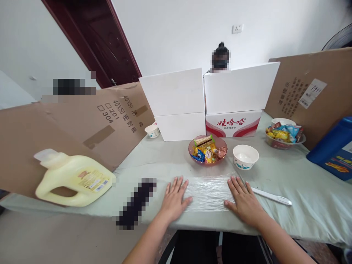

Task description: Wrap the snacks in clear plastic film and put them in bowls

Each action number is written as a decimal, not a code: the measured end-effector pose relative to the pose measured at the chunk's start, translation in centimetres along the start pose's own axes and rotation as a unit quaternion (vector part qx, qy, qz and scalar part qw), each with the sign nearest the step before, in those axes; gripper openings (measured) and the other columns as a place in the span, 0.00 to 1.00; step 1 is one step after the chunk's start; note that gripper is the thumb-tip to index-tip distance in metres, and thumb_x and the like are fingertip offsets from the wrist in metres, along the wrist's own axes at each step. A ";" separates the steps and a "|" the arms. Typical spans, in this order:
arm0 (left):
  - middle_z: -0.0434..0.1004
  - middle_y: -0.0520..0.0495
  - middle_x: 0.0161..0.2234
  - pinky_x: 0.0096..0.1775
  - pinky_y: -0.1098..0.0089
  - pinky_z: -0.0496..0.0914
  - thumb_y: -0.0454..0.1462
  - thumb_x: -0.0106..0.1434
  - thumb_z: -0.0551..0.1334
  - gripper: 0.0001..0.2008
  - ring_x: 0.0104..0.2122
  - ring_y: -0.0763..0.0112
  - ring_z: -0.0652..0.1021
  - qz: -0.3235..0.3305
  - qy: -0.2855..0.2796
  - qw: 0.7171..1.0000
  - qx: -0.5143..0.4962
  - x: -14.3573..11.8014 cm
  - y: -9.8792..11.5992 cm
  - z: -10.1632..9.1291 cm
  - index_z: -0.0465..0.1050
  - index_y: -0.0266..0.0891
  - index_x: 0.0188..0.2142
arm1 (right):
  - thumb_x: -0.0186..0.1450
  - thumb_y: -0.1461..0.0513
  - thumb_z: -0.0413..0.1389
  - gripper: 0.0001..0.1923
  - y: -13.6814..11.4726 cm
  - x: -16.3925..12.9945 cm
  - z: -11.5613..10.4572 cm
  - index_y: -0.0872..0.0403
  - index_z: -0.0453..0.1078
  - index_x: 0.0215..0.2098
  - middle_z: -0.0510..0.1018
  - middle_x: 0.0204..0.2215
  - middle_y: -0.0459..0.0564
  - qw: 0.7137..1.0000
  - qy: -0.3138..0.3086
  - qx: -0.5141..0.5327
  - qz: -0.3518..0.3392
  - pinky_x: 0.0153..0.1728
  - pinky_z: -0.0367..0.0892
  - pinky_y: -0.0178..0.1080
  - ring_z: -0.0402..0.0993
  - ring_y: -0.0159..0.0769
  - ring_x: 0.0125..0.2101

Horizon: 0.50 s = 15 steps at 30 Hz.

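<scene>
A clear, wrinkled plastic sheet or bag (210, 194) lies flat on the table, close to its front edge. My left hand (174, 200) rests palm down at the sheet's left side, fingers stretched out and thumb pointing inward. At the other side my right hand (244, 201) lies flat in the same way, fingertips on the sheet's right edge. Neither hand grips anything. Beyond the sheet stands a pink bowl (192, 156) of wrapped snacks, with a white paper bowl (245, 157) to its right. A long white plastic utensil (272, 196) lies beside my right hand, its far end partly hidden.
Left are a pale yellow jug (96, 165) on its side and a pixelated dark item (137, 203). White carton panels (172, 93) and brown cardboard (121, 117) partition the table. Right are another snack bowl (286, 145) and a blue bottle (334, 150). People sit behind the panels.
</scene>
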<state>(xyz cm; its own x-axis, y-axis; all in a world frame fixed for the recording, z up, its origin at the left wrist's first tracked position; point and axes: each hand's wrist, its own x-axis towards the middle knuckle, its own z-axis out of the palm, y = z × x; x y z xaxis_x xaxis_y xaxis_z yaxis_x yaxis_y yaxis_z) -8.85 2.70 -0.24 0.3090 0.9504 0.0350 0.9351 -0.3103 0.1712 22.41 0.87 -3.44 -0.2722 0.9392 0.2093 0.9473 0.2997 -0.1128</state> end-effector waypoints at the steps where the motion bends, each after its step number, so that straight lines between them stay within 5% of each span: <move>1: 0.49 0.38 0.67 0.62 0.43 0.49 0.49 0.66 0.55 0.31 0.67 0.48 0.51 -0.019 0.025 1.000 -0.002 -0.6 -0.7 0.0 0.56 0.42 0.65 | 0.65 0.42 0.46 0.40 0.3 -0.8 0.0 0.58 0.53 0.66 0.56 0.65 0.61 1.000 0.021 -0.004 -0.004 0.61 0.46 0.61 0.44 0.53 0.66; 5: 0.60 0.35 0.63 0.61 0.48 0.58 0.44 0.67 0.55 0.24 0.64 0.49 0.58 0.018 0.113 0.993 -0.042 -3.0 -1.1 -0.7 0.64 0.37 0.59 | 0.63 0.43 0.51 0.42 -0.2 -3.8 -0.7 0.55 0.50 0.68 0.55 0.66 0.58 0.995 0.069 0.000 -0.074 0.62 0.47 0.59 0.44 0.52 0.66; 8: 0.65 0.40 0.61 0.61 0.52 0.61 0.41 0.63 0.61 0.26 0.63 0.53 0.61 0.157 0.061 0.983 -0.075 -4.7 -0.3 -1.3 0.63 0.40 0.59 | 0.63 0.50 0.55 0.41 -0.8 -6.2 -1.1 0.54 0.46 0.69 0.57 0.65 0.56 0.989 0.078 0.004 -0.125 0.61 0.53 0.52 0.50 0.47 0.65; 11: 0.67 0.42 0.59 0.60 0.52 0.63 0.36 0.60 0.63 0.26 0.62 0.55 0.64 0.206 0.034 0.974 -0.089 -6.2 -0.3 -1.2 0.64 0.42 0.58 | 0.64 0.60 0.53 0.33 -0.8 -8.9 -1.4 0.49 0.53 0.66 0.63 0.63 0.51 0.988 0.087 0.004 -0.128 0.58 0.59 0.47 0.59 0.43 0.61; 15: 0.73 0.43 0.54 0.56 0.54 0.68 0.29 0.61 0.57 0.18 0.57 0.58 0.71 0.207 0.084 0.968 -0.111 -7.5 -0.6 -0.7 0.71 0.43 0.50 | 0.67 0.61 0.51 0.19 -0.2 -11.0 -2.2 0.43 0.67 0.56 0.75 0.53 0.47 0.988 0.102 0.054 -0.106 0.50 0.67 0.43 0.72 0.40 0.51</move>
<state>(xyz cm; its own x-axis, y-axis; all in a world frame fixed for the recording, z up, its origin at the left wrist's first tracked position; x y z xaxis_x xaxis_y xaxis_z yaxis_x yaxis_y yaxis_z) -11.81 -4.22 0.05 0.5993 0.7412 0.3025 0.6714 -0.6711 0.3144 25.61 -9.88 -3.62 -0.4119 0.8036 0.4295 0.8462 0.5122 -0.1468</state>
